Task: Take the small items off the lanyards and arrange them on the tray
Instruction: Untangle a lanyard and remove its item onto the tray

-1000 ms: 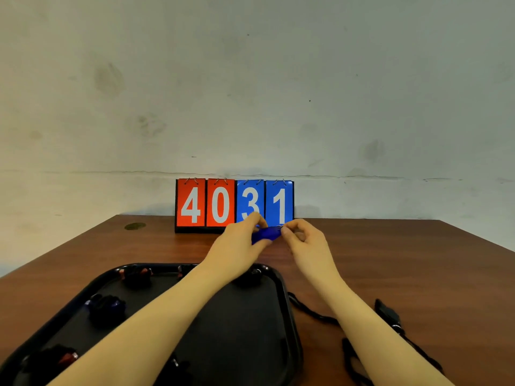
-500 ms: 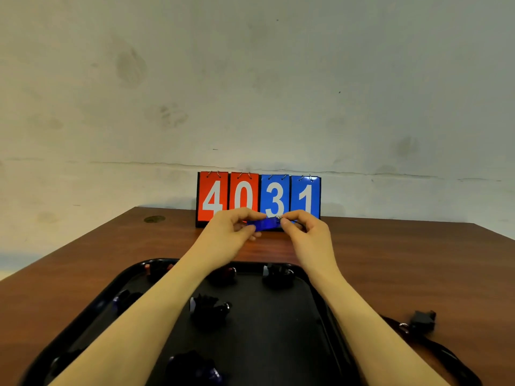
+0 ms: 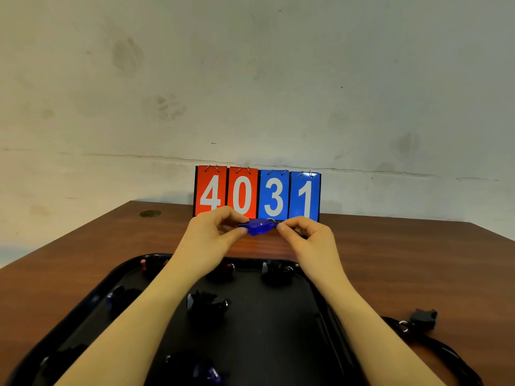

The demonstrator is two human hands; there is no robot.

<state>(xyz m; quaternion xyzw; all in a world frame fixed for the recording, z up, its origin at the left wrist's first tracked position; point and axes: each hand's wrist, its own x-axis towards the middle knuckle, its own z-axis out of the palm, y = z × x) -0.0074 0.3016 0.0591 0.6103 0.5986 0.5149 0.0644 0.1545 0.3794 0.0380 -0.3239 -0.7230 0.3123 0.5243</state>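
A small blue item [image 3: 258,227] with a metal ring at its right end is held in the air beyond the far edge of the black tray [image 3: 278,330]. My left hand [image 3: 214,232] pinches its left end between thumb and fingers. My right hand [image 3: 305,235] pinches the ring end. Several small dark items [image 3: 207,303] lie spread on the tray, one of them at the far rim [image 3: 276,271]. A black lanyard [image 3: 434,346] with a clip [image 3: 422,319] lies on the table to the right of the tray.
A flip scoreboard [image 3: 257,193] reading 4031 stands at the far edge of the brown wooden table [image 3: 390,260], against a pale wall. A round dark spot [image 3: 150,213] marks the table's far left.
The view has shifted, so the tray and scoreboard sit further right. The blue item has turned flatter between my hands, which stay pinched on its two ends.
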